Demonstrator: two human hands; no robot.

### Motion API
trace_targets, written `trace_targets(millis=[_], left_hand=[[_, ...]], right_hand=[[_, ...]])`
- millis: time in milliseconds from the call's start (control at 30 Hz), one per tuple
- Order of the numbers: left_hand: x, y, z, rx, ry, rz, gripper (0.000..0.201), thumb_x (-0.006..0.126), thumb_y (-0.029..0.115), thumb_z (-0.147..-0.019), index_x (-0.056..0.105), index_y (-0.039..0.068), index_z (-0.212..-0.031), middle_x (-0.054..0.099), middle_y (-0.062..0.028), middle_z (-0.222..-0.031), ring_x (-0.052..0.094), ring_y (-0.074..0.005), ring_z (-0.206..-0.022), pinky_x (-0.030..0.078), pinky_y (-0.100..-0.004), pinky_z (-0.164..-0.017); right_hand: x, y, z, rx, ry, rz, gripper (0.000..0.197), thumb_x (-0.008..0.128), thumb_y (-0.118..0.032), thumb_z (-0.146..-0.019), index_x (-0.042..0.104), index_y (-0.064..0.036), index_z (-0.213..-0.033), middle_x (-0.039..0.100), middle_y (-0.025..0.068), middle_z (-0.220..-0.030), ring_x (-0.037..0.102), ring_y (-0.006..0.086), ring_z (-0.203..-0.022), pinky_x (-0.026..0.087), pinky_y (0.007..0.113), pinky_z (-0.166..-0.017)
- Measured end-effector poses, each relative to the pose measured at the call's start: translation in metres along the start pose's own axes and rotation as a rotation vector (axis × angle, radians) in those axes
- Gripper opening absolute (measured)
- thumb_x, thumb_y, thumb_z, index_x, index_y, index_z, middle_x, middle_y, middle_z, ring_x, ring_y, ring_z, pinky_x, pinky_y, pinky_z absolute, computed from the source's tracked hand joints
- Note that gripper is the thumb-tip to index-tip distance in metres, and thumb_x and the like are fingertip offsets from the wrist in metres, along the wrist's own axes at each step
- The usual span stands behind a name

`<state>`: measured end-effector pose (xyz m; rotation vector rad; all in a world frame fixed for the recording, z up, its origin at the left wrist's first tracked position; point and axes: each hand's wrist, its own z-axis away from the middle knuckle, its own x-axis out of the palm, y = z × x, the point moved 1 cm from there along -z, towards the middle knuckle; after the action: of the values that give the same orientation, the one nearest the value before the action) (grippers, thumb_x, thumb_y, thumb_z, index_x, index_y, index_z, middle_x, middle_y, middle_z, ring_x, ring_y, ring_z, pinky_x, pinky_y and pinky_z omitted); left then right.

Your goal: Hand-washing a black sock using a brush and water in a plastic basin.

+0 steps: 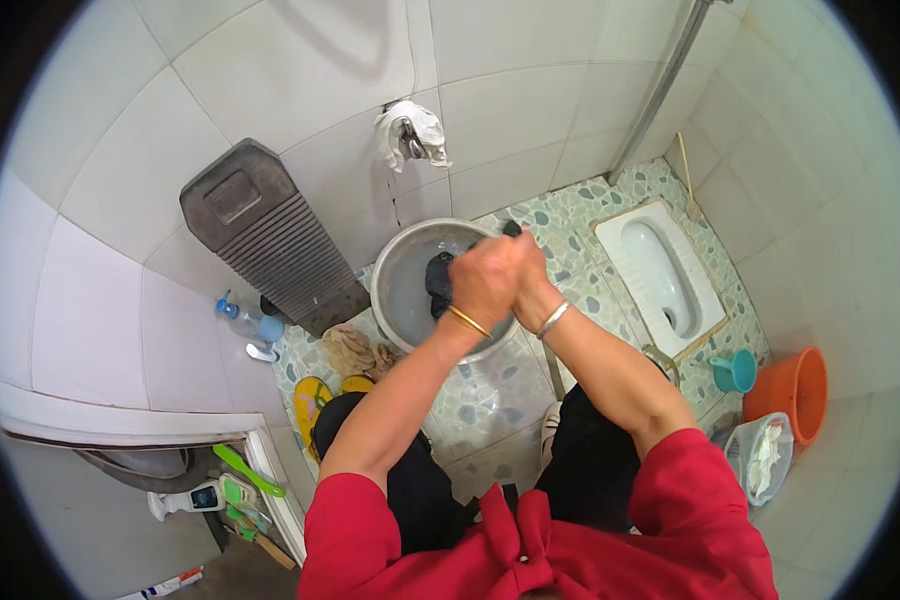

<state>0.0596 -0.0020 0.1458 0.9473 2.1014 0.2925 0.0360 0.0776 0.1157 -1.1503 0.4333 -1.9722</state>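
Observation:
A dark wet-looking cloth is gripped in both my fists over a round metal basin. My left hand, with a gold bangle at its wrist, is closed on the cloth, and one end hangs down toward the greyish water. Pressed up against it is my right hand, wearing a silver bangle and closed too. A small dark end of the cloth pokes out above the right fist. Cloth between the two fists is hidden by the fingers.
A dark ribbed washboard leans on the wall at left, with a crumpled beige cloth and yellow slippers below it. A white cloth drapes a wall tap. At right are a squat toilet, teal cup and orange bucket.

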Motion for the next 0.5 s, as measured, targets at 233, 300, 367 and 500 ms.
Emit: trace_targets(millis=[233, 300, 367, 500], left_hand=[[-0.002, -0.061, 0.002, -0.341, -0.006, -0.004, 0.029, 0.048, 0.029, -0.088, 0.053, 0.003, -0.075, 0.057, -0.0147, -0.069, 0.053, -0.0286, -0.055, 0.040, -0.0380, -0.050], [-0.004, -0.065, -0.002, -0.430, 0.083, 0.174, 0.028, 0.051, 0.027, -0.086, 0.051, 0.002, -0.074, 0.056, -0.0125, -0.065, 0.052, -0.0232, -0.054, 0.041, -0.0357, -0.050], [-0.006, -0.065, -0.003, -0.519, 0.163, 0.345, 0.028, 0.055, 0.026, -0.085, 0.050, 0.001, -0.073, 0.055, -0.0103, -0.062, 0.050, -0.0177, -0.052, 0.041, -0.0334, -0.051], [-0.026, -0.006, -0.018, -0.256, 0.048, 0.235, 0.018, 0.063, 0.017, -0.076, 0.052, 0.003, -0.078, 0.055, -0.0094, -0.064, 0.054, -0.0179, -0.057, 0.043, -0.0286, -0.056]], right_hand=[[0.031, 0.002, 0.015, -0.061, -0.045, -0.096, 0.034, 0.038, -0.032, -0.091, 0.053, -0.0014, -0.086, 0.057, 0.0052, -0.075, 0.057, 0.0174, -0.068, 0.047, 0.031, -0.064], [0.030, -0.008, 0.012, -0.026, -0.065, -0.067, 0.034, 0.038, -0.031, -0.091, 0.053, -0.0015, -0.086, 0.057, 0.0052, -0.076, 0.057, 0.0181, -0.068, 0.047, 0.032, -0.064], [0.028, -0.010, 0.007, 0.017, -0.085, -0.045, 0.034, 0.038, -0.031, -0.091, 0.053, -0.0016, -0.086, 0.057, 0.0052, -0.076, 0.057, 0.0187, -0.068, 0.048, 0.033, -0.063], [0.009, 0.000, -0.021, -0.082, -0.090, 0.221, 0.034, 0.040, -0.033, -0.090, 0.053, -0.0018, -0.086, 0.058, 0.0069, -0.076, 0.057, 0.0192, -0.066, 0.045, 0.035, -0.059]])
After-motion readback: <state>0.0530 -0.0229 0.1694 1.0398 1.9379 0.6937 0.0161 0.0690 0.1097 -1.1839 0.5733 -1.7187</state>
